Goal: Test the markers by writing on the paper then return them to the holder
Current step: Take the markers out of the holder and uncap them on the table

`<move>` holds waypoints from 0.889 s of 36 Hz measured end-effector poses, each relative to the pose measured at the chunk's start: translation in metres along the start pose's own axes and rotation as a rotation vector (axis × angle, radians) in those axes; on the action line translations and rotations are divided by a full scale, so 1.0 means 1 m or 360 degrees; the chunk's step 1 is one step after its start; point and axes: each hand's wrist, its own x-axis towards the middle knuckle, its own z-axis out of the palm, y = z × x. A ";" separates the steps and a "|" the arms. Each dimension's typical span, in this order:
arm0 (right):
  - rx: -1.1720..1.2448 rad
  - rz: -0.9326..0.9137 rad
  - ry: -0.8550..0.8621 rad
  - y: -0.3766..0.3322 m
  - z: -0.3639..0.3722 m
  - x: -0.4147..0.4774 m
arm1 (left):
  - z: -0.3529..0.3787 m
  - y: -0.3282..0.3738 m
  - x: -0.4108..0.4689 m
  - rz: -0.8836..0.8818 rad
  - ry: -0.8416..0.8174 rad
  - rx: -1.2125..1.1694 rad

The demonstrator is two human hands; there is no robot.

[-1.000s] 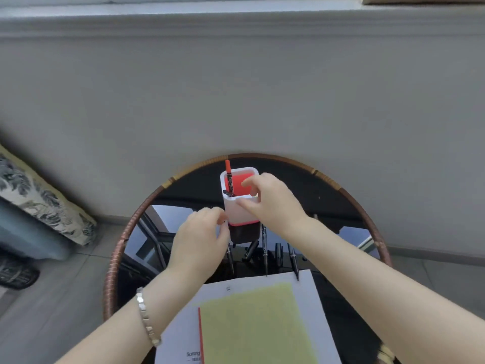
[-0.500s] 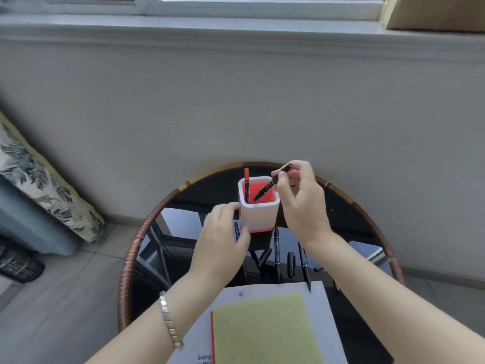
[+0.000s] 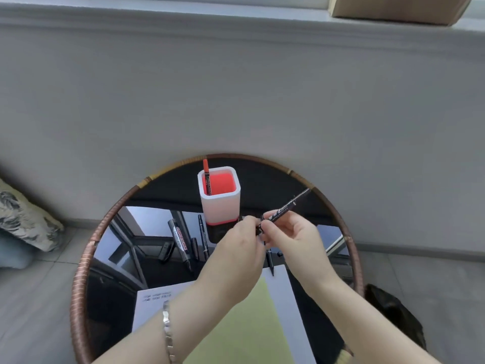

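Note:
A white holder [image 3: 220,203] with a red inside stands at the back of the round glass table [image 3: 81,279]. One red marker [image 3: 206,174] stands in it. My right hand [image 3: 291,237] holds a black marker [image 3: 287,204] slanting up to the right, in front of the holder. My left hand [image 3: 237,248] pinches the marker's lower end, where its cap is. Several black markers [image 3: 181,241] lie on the glass left of my hands. A white sheet with a yellow-green paper [image 3: 252,324] on it lies below my arms.
A grey wall rises right behind the table, with a sill and a cardboard box [image 3: 393,9] above. A patterned cushion [image 3: 23,222] lies on the floor at left. A dark object [image 3: 393,311] sits on the floor at right.
My right hand lifted the black marker out of the holder and brought it down toward me. My left hand let go of the holder and took hold of the marker's lower end.

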 end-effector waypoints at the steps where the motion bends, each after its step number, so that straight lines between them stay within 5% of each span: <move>1: 0.0013 0.0017 0.0023 0.002 -0.002 -0.001 | 0.002 0.002 0.001 0.0008 -0.0027 0.0013; 9: 0.0170 0.0195 0.0087 0.013 -0.008 -0.005 | 0.008 0.001 -0.007 0.0227 0.0010 0.0159; 18: 0.0200 0.0271 -0.0066 0.023 -0.023 -0.002 | 0.008 0.007 -0.008 -0.0097 -0.0277 -0.0020; 22: 0.0337 0.0263 0.0233 0.022 -0.042 0.015 | 0.008 0.012 -0.003 -0.0368 -0.0315 -0.0115; 29: -0.1199 0.0537 0.0211 0.051 -0.103 0.043 | 0.030 0.002 0.002 -0.0681 -0.0283 -0.0346; 32: -0.1544 0.0590 0.0191 0.065 -0.110 0.043 | 0.042 0.007 0.008 -0.0710 -0.0441 -0.0440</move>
